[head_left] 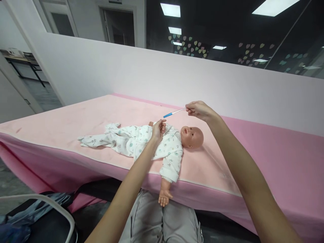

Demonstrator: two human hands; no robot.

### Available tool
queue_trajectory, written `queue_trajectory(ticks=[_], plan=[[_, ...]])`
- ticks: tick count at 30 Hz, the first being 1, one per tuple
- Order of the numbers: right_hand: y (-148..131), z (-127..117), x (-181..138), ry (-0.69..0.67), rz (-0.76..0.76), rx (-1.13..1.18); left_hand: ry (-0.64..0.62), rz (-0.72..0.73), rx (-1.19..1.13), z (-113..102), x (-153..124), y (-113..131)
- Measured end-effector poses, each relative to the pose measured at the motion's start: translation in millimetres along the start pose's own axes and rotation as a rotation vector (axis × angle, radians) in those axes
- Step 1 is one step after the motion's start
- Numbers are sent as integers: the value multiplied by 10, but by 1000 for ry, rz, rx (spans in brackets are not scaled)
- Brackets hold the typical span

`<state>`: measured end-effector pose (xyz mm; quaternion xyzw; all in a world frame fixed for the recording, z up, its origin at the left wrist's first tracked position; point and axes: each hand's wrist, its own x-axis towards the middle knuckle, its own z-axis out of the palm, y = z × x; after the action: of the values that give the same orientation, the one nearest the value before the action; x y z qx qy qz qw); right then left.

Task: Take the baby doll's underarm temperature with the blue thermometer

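Note:
My right hand (198, 109) pinches the white end of a thin stick with a blue end (168, 115), holding it slanted in the air. Its blue tip points down and left, just above my left hand (159, 129), and a small gap shows between them. The left hand hovers over or rests on the doll's chest, which I cannot tell apart. Its fingers are loosely bent, with nothing visible in them. Beneath lies a baby doll (174, 143) on its back in a white patterned outfit, head to the right. One doll arm hangs over the table's front edge.
A peach pad (88, 111) and pink cloth (278, 152) cover the table. A white wall panel (164, 77) with dark glass above runs behind it. My lap is below the front edge. A chair (45, 216) with clothing on it stands at lower left.

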<state>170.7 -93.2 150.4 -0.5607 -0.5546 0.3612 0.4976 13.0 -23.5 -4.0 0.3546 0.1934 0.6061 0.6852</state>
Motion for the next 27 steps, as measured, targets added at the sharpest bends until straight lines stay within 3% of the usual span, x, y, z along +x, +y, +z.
queue_trajectory(ticks=[7, 15, 20, 24, 27], plan=[[45, 21, 1, 17, 11, -82, -137, 30, 105, 18, -19, -33], [143, 107, -5, 83, 1, -75, -43, -34, -50, 22, -25, 3], [229, 196, 15, 50, 7, -82, -60, 45, 38, 26, -44, -33], [238, 271, -31, -124, -79, -370, -78, 52, 55, 38, -51, -39], [174, 268, -51, -71, -231, -661, -58, 33, 2, 41, -50, -9]])
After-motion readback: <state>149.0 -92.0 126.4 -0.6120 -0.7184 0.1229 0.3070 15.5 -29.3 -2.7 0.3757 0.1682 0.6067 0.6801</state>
